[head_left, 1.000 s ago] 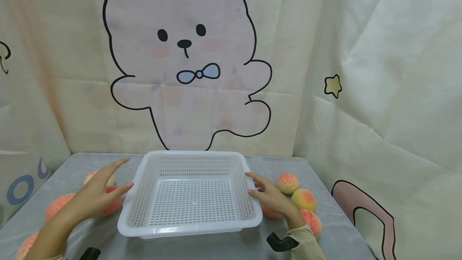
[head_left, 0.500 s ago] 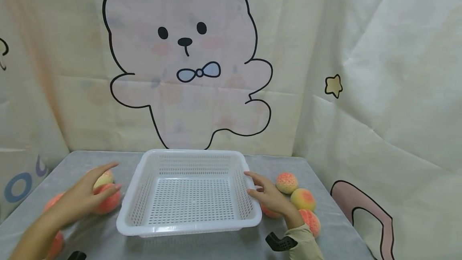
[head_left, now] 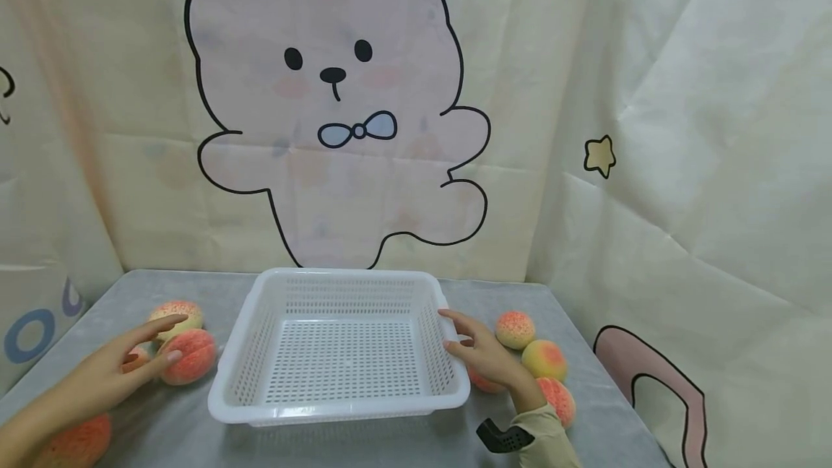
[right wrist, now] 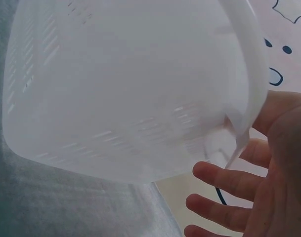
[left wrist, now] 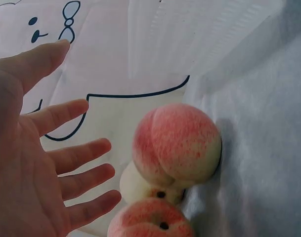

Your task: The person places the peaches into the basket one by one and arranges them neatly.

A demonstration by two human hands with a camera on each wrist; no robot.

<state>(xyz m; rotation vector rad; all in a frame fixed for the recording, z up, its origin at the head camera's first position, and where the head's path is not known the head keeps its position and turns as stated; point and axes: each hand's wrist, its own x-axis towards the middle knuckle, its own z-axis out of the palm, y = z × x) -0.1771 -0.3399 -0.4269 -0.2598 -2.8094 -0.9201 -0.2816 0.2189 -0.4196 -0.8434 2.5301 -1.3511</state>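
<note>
A white perforated basket (head_left: 338,410) sits empty in the middle of the grey table. My left hand (head_left: 170,338) is open with straight fingers and reaches to a red-orange peach (head_left: 191,360) left of the basket; a paler peach (head_left: 175,309) lies just behind it. In the left wrist view the open palm (left wrist: 21,173) faces a peach (left wrist: 176,145), with a gap between them. My right hand (head_left: 463,334) is open against the basket's right wall. In the right wrist view its fingers (right wrist: 224,180) lie by the basket wall (right wrist: 125,89).
Three peaches (head_left: 516,329) (head_left: 544,360) (head_left: 557,399) line up right of the basket, and another (head_left: 484,381) is partly hidden by my right hand. One more peach (head_left: 74,443) lies at the near left. A cartoon-printed cloth (head_left: 338,128) hangs behind and to the right.
My left hand has drawn back from the basket's left rim, moving left and down to the peaches. My right hand has stayed at the basket's right wall.
</note>
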